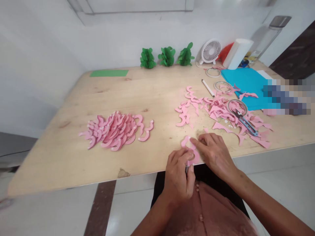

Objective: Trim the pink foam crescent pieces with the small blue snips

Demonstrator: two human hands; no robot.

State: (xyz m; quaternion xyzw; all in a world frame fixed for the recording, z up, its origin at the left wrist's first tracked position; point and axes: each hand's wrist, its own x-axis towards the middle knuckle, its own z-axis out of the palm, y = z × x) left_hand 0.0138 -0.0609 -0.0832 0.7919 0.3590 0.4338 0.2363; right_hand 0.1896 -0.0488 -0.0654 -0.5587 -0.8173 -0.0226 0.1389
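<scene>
A pink wavy paper piece (196, 158) lies at the table's front edge, between my two hands. My left hand (179, 170) grips its lower left part, fingers curled over the top and thumb at the edge. Fingers bent, my right hand (216, 155) presses the upper part with its thumb tip, near a small white patch. To the left, a heap of pink curved paper pieces (118, 131) has pale spots on several ends. Beyond my hands are loose pink curved cutouts (183, 114).
Pink paper scraps (216, 109) spread on the right, with a blue cutter (247, 124) and tape rolls (213, 72) among or near them. A marker (208, 88), blue sheets (256, 98), green paper figures (167, 56), a green strip (109, 73), a fan (211, 51) and a bottle (269, 39) are farther back.
</scene>
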